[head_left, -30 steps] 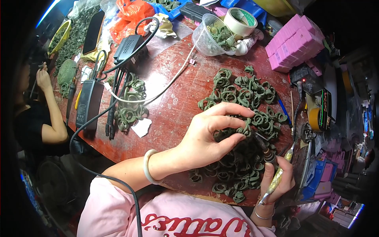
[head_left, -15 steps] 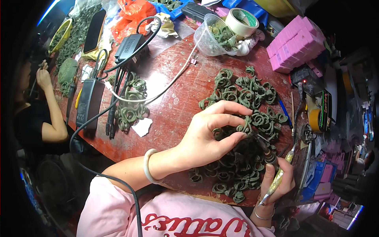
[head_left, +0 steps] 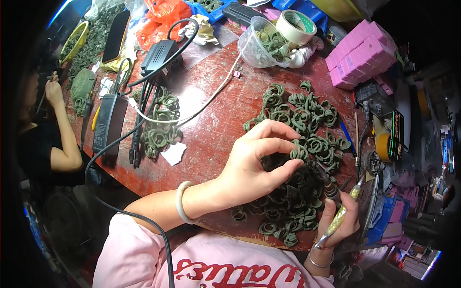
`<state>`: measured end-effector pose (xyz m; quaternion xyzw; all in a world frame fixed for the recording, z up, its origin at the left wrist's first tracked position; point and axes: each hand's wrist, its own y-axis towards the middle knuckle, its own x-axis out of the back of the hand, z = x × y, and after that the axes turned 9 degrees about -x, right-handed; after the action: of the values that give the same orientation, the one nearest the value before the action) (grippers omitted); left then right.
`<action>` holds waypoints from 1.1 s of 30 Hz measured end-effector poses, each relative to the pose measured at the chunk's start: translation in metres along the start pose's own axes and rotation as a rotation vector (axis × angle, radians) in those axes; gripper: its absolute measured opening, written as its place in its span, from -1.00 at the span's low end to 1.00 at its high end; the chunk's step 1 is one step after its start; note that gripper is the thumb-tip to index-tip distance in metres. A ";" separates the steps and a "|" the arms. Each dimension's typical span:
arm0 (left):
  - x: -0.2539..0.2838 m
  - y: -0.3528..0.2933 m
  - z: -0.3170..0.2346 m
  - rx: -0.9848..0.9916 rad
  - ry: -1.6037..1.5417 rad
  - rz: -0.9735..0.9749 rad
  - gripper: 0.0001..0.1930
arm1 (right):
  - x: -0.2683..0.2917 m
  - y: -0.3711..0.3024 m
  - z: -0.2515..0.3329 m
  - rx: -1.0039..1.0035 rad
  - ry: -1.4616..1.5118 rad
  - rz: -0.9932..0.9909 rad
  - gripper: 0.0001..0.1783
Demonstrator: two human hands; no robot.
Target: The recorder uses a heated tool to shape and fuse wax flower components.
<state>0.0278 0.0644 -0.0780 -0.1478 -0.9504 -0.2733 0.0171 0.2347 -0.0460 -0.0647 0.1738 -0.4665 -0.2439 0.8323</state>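
My left hand (head_left: 254,165) is over a pile of dark green rings (head_left: 288,225), its thumb and fingers closed in a pinch on one green ring (head_left: 298,151). My right hand (head_left: 346,225) grips a pen-shaped tool with a dark ribbed collar and thin metal tip, like a soldering iron (head_left: 331,189). That tip points up and left, close by the pinched ring; whether they touch I cannot tell. Across the same hand lies a slim carving tool with a gold-patterned handle (head_left: 339,218), also held.
Black power adapters (head_left: 109,126) and cables lie left, beside more green rings (head_left: 161,137). Behind are a clear plastic tub (head_left: 261,45) and a tape roll (head_left: 296,26). Pink blocks (head_left: 362,55) stand back right. A co-worker's arm (head_left: 65,129) shows at far left.
Both hands stay almost in place. The left fingertips have shifted slightly around the ring, and the whole view has moved a little.
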 end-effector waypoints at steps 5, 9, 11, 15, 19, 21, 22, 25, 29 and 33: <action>-0.001 0.000 -0.001 -0.020 0.020 -0.010 -0.79 | 0.000 0.001 0.002 0.010 -0.009 0.010 -0.63; -0.001 0.000 -0.001 -0.014 0.032 -0.008 -0.79 | 0.000 0.002 0.002 0.008 -0.018 0.019 -0.64; -0.001 0.000 -0.002 -0.018 0.039 -0.005 -0.79 | 0.000 0.002 0.003 0.008 -0.021 0.023 -0.64; -0.001 -0.001 -0.002 -0.025 0.044 -0.006 -0.78 | 0.000 0.002 0.003 0.011 -0.027 0.023 -0.65; -0.001 0.000 -0.001 -0.054 0.042 -0.002 -0.82 | 0.000 0.002 0.003 0.002 -0.015 0.032 -0.65; -0.001 0.000 -0.001 -0.042 0.034 0.000 -0.80 | 0.000 0.002 0.002 -0.002 -0.019 0.033 -0.65; -0.001 -0.001 -0.001 -0.031 0.027 0.000 -0.78 | 0.000 0.002 0.002 -0.005 -0.022 0.033 -0.65; -0.001 -0.001 -0.002 -0.016 0.006 -0.001 -0.78 | 0.000 0.002 0.002 -0.010 -0.023 0.039 -0.66; -0.001 -0.001 -0.003 -0.009 -0.009 0.001 -0.78 | 0.000 0.002 0.002 -0.015 -0.010 0.039 -0.65; -0.002 -0.001 -0.002 -0.030 0.001 0.005 -0.78 | 0.000 0.001 0.001 -0.006 -0.021 0.030 -0.65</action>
<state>0.0292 0.0619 -0.0766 -0.1503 -0.9458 -0.2875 0.0163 0.2338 -0.0447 -0.0637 0.1618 -0.4772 -0.2344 0.8314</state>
